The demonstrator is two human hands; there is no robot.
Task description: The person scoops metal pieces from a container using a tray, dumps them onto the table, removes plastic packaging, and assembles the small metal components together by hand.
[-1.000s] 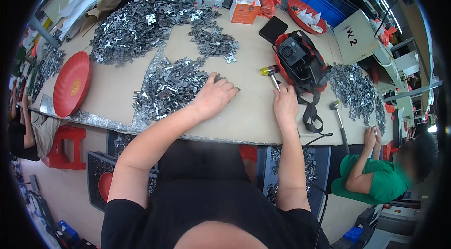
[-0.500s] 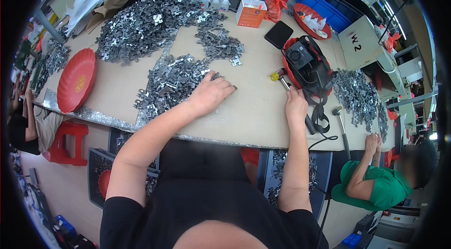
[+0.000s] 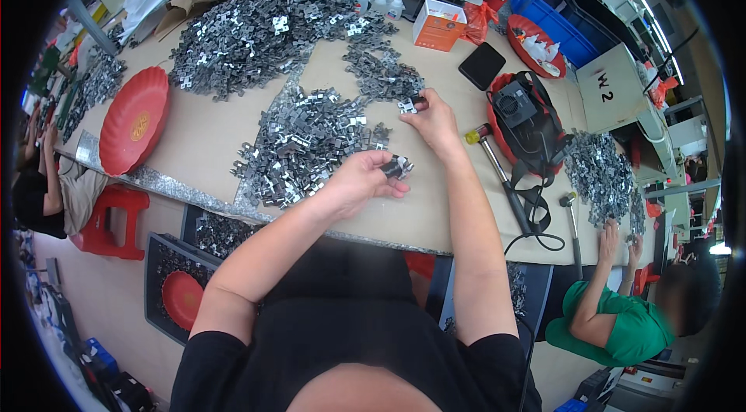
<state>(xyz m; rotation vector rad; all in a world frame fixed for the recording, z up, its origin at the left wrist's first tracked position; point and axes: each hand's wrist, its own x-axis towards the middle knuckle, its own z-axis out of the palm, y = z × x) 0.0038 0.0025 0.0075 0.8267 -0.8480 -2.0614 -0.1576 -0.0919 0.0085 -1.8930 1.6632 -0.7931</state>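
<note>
A person in black sits or stands at a table (image 3: 420, 214) strewn with small metal pieces; the near pile (image 3: 303, 148) is the landmark. The left hand (image 3: 365, 183), at its lower right edge, has thumb and fingers closed on a few parts (image 3: 398, 167), the lower fingers loosely spread; the right hand (image 3: 437, 125), to the right of the near pile, pinches a part (image 3: 409, 105) between thumb and fingertips; one piece or several, it is too small to tell. Beyond the near pile lies a small pile (image 3: 381, 70), close to the right fingertips.

The left grip looks the likelier to fail; with several pieces in one pinch, uneven pressure could let one slide out; dropped on the side toward the near pile, it would be hard to tell from its neighbours. The right pinch seems to have only the thing's end, so a bump against the small pile might twist it loose. A hammer (image 3: 501, 173) lies farther right of the near pile, just beside the right forearm; an outward swing of the elbow could knock it. The table edge runs bodyward of the near pile; a stray piece might slide over it to the floor.
</note>
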